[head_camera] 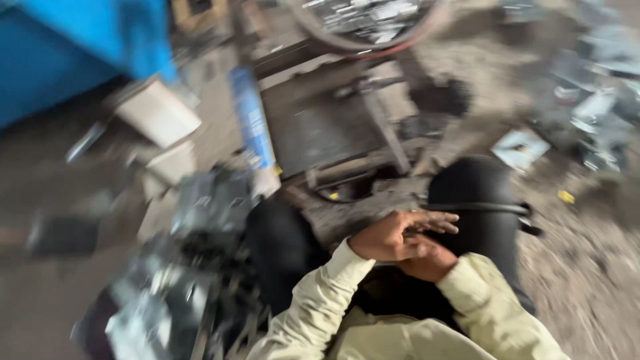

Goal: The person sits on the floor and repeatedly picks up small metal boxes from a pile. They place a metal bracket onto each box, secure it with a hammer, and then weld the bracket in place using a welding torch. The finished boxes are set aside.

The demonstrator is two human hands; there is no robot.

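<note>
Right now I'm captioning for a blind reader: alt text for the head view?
Blurred downward view: the left hand lies over the right hand, clasped between dark-trousered knees, cream sleeves showing. Metal scrap lies on the dirt floor by a blue tube.

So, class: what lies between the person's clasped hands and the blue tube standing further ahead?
In the head view, between the left hand, pressed against the right hand, and the blue tube lie the person's dark-clad knee and dusty ground; blur hides anything finer.
</note>
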